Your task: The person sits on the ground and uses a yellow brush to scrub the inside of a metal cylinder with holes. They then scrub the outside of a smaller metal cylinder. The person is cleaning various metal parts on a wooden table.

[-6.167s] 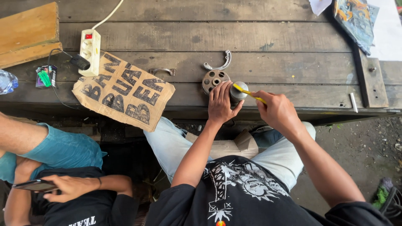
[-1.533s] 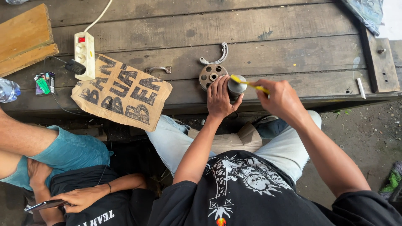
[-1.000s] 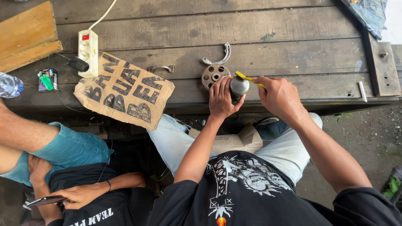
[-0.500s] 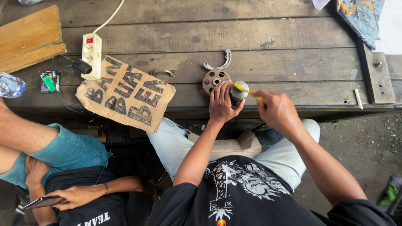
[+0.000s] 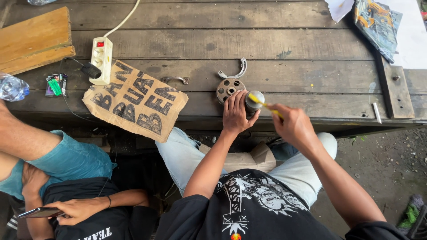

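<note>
My left hand (image 5: 235,112) grips a small grey metal cylinder (image 5: 254,101) held upright at the near edge of the wooden bench (image 5: 284,44). My right hand (image 5: 294,126) holds a thin yellow-handled tool (image 5: 263,104) whose tip rests on top of the cylinder. Just behind my left hand a round rusty metal disc with holes (image 5: 229,88) lies flat on the planks, and a curved metal piece (image 5: 233,71) lies behind that.
A torn lettered cardboard piece (image 5: 138,103) hangs over the bench edge. A white power strip (image 5: 102,54), wooden block (image 5: 33,40), small metal bracket (image 5: 175,80), green lighter (image 5: 55,86), plastic bottle (image 5: 12,87). Another person sits at left, hand (image 5: 73,210) holding a phone (image 5: 41,213).
My hands stay on the cylinder and tool with only small shifts. The person at left has moved the phone hand slightly. The view wobbles a little.
</note>
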